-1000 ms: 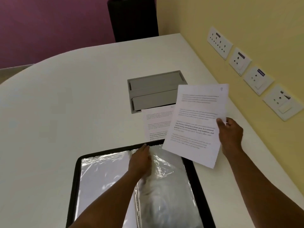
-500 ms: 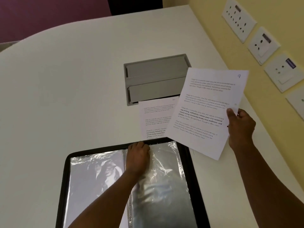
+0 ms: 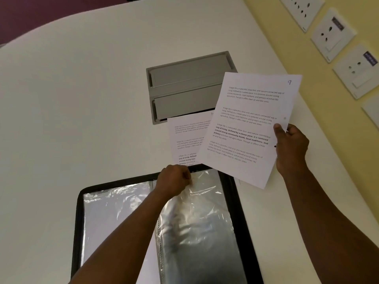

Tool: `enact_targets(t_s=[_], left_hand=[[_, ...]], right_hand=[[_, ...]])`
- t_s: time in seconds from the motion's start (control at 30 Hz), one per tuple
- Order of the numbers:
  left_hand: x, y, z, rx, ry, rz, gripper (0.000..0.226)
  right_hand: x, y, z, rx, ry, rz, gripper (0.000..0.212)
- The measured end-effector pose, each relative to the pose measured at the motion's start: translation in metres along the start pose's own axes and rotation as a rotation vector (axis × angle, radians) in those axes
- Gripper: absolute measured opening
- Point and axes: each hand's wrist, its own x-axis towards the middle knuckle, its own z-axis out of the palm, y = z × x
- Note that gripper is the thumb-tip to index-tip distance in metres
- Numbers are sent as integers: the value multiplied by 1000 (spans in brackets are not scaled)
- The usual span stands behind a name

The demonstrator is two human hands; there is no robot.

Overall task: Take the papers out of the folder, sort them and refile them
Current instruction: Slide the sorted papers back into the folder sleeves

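Note:
An open black folder (image 3: pixel 79 228) with clear plastic sleeves (image 3: pixel 196 228) lies on the white table near me. My left hand (image 3: pixel 174 181) sits at the top edge of the right-hand sleeve, fingers curled and pinching the plastic. My right hand (image 3: pixel 291 148) holds a printed sheet marked 9 (image 3: pixel 246 128) by its right edge, above the table and tilted. Another printed sheet (image 3: pixel 188 138) lies flat on the table just beyond the folder, partly covered by the held one.
A grey recessed cable box (image 3: pixel 184 87) is set into the white table (image 3: pixel 71 99) behind the papers. Wall sockets (image 3: pixel 332 33) line the yellow wall on the right, close to the table edge.
My left hand slid up the sleeve to its top edge and curled onto the plastic. My right hand lifted the sheet slightly up and right. The view tilted further down.

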Motion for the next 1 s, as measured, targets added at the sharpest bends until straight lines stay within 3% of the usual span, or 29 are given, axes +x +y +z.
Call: enact_targets(t_s=[0.2,0.4,0.6,0.77,0.83,0.93,1.0], left_hand=[[-1,3,-8,75,5,98,14],[-12,2,-11,152,3,90,18],[-19,2,-17,-100,-33,124,4],[-14,-3,-21,-229,-53,86,13],[-13,-6,-18,-313,-41,64,31],[-17,-10,-5,-310,77,56,63],[-27,-15,11,-249,181,14,59]], right_hand=[[3,-5,-4,122,36,54,5],[1,-10,16,202,6,129,19],[-1,-11,65,308,-59,235,17],[-5,-11,95,290,-117,250,19],[-6,-11,99,281,-119,255,17],[-5,-7,97,259,-99,264,19],[-4,-1,93,246,-87,267,19]])
